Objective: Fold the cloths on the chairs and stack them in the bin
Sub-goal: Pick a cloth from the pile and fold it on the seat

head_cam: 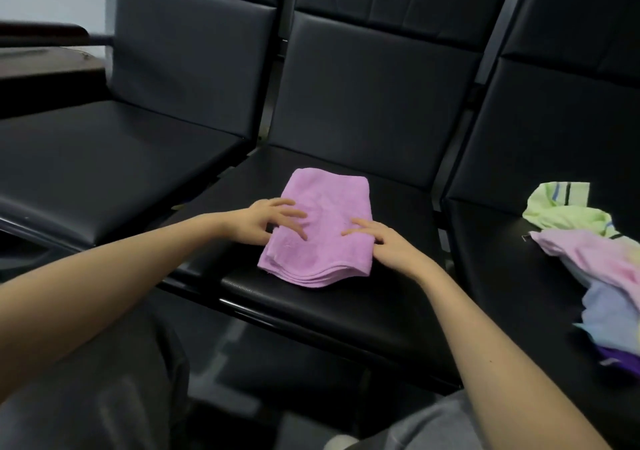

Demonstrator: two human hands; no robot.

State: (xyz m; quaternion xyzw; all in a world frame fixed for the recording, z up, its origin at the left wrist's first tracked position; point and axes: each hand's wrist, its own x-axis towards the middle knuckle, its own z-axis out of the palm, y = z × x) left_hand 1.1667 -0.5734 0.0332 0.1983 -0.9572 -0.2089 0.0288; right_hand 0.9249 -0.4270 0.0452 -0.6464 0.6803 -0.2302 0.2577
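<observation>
Both hands lie on a folded lilac cloth [322,228], apart from each other, one toward each side of it. The left hand [273,221] rests on the cloth's left part with its fingers spread and nearly straight, the fingertips touching the fabric. The right hand [384,245] sits at the cloth's right edge, its index and middle fingers stretched flat across the fabric toward the left hand. Its thumb is hidden, so I cannot tell whether it grips the edge from beneath. Neither hand lifts the cloth.

The lilac cloth lies flat on the seat of the middle chair [329,311], a black padded seat in a row of three. It is folded into a rough rectangle, and several layers show stacked along its near, wavy edge.

On the seat of the right chair [502,276], well apart from the hands, lies a loose pile of cloths [602,276], unfolded: a green striped cloth [561,214] at the far end, a pink cloth [588,252] draped over it, a pale blue cloth [609,314] nearer, and a dark purple cloth [620,359] at the near edge.

The left chair [104,158] stands beside the middle one, and a brown table [45,58] shows beyond it. Grey trousers [104,380] fill the lower frame.
</observation>
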